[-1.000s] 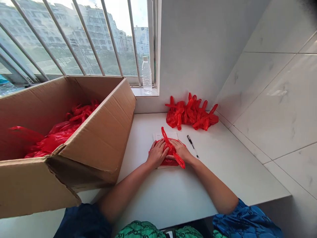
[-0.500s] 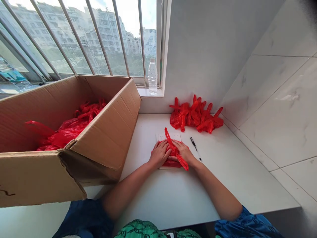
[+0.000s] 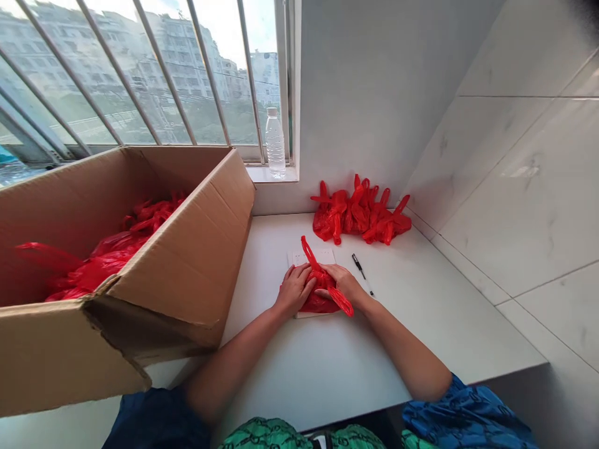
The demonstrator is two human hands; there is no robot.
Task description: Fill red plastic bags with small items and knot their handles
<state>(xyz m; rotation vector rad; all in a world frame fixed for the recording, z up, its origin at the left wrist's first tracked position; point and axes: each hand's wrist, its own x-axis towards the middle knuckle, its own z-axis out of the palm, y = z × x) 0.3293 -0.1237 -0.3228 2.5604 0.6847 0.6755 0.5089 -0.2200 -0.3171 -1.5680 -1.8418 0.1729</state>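
A knotted red plastic bag (image 3: pixel 319 302) lies on a sheet of white paper (image 3: pixel 325 256) on the table in front of me. What is inside the bag is hidden. My left hand (image 3: pixel 294 289) rests on its left side, fingers slightly bent against the plastic. From the right, my right hand (image 3: pixel 344 282) curves over the bag, its fingers partly covered by the plastic. One handle loop sticks up between the hands, and another hangs over my right wrist side. A black-capped pen (image 3: pixel 362 267) lies just right of my right hand.
On the left stands a large open cardboard box (image 3: pixel 187 249) with several red plastic bags (image 3: pixel 110 255) in it. More knotted red bags (image 3: pixel 360 212) sit against the back wall. A clear water bottle (image 3: pixel 275 144) stands on the sill by the barred window. Tiled wall (image 3: pixel 524 206) borders the right.
The view has shifted a little to the right, so everything appears further left. Both hands stay on the red bag, with my right fingers slightly more curled around it.
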